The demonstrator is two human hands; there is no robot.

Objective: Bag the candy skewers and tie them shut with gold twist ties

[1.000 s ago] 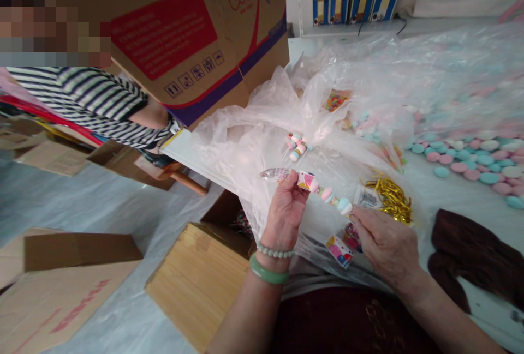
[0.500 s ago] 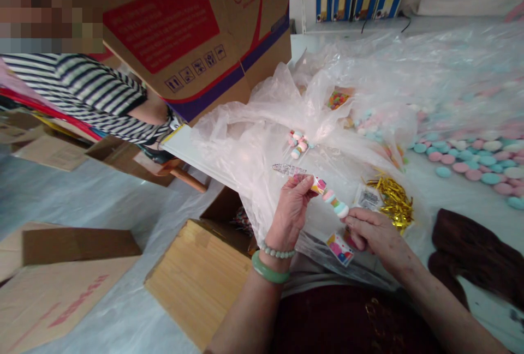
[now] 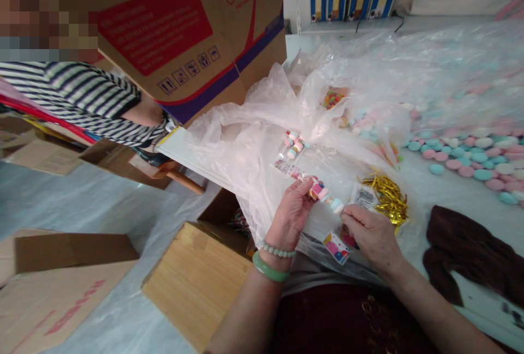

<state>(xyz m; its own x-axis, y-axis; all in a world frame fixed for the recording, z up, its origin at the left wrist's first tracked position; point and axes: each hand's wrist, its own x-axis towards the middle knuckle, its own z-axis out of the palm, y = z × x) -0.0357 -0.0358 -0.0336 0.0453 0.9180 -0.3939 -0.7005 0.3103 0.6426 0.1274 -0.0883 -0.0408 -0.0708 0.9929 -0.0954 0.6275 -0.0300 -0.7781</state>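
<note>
My left hand (image 3: 295, 208), with a bead bracelet and a green bangle, pinches a small clear printed packet (image 3: 289, 168). A stack of pink, white and blue candies (image 3: 331, 200) shows in its lower part. At the packet's right end, my right hand (image 3: 370, 234) is closed, with thumb and forefinger pressed together beside the last candy; whether they grip the packet or a stick is hidden. Just below lies another colourful printed packet (image 3: 336, 247). More candy pieces (image 3: 293, 144) rest on the plastic sheet (image 3: 229, 147) beyond my left hand.
Gold twist ties (image 3: 391, 198) lie to the right, beside a small clear bag with a printed label (image 3: 363, 197). Loose pastel candies (image 3: 470, 160) and a dark brown cloth (image 3: 454, 250) are farther right. A large carton (image 3: 196, 32) stands at the back left, near a person in a striped shirt (image 3: 94, 92).
The packet's upper end has turned so that its printed face shows more. My right hand's fingers have curled tighter at the candy end. The view has shifted slightly.
</note>
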